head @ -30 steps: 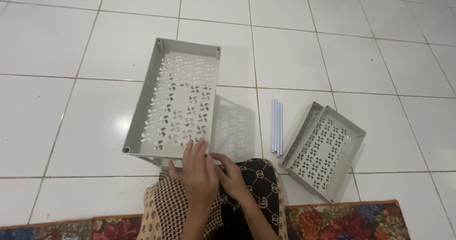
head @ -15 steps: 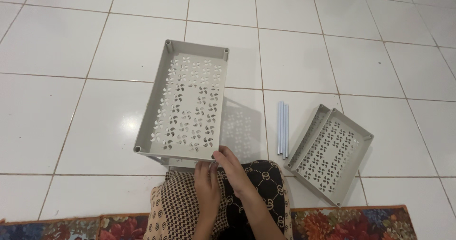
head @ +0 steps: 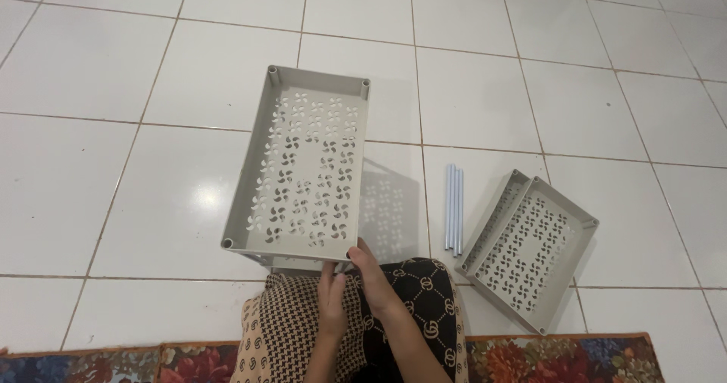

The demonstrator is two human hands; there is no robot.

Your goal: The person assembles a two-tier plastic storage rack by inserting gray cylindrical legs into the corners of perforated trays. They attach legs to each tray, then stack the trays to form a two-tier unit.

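You sat on a floor of large glossy white tiles (head: 113, 193) with thin dark grout lines, a ceiling light glaring off the tile to your left. A patterned rug (head: 553, 356) in red, blue and floral colours ran along the near edge under you, and your lap was covered by dark cloth with a tan woven print.

The largest object was the grey perforated plastic shelf tray (head: 303, 167), rectangular, with pinwheel cut-outs and a round socket at each corner. It was tilted up off the floor, its near edge over your knees, throwing a speckled shadow on the tile to its right.

A stack of matching grey trays (head: 530, 246) lay flat on the floor to your right, well apart from the first. Between them lay a small bundle of pale blue tubes (head: 452, 209), side by side.

Your right hand (head: 371, 273) pinched the tray's near right corner, fingers closed on its rim. Your left hand (head: 331, 300) sat just below, fingers together against the underside; I could not tell if it gripped.
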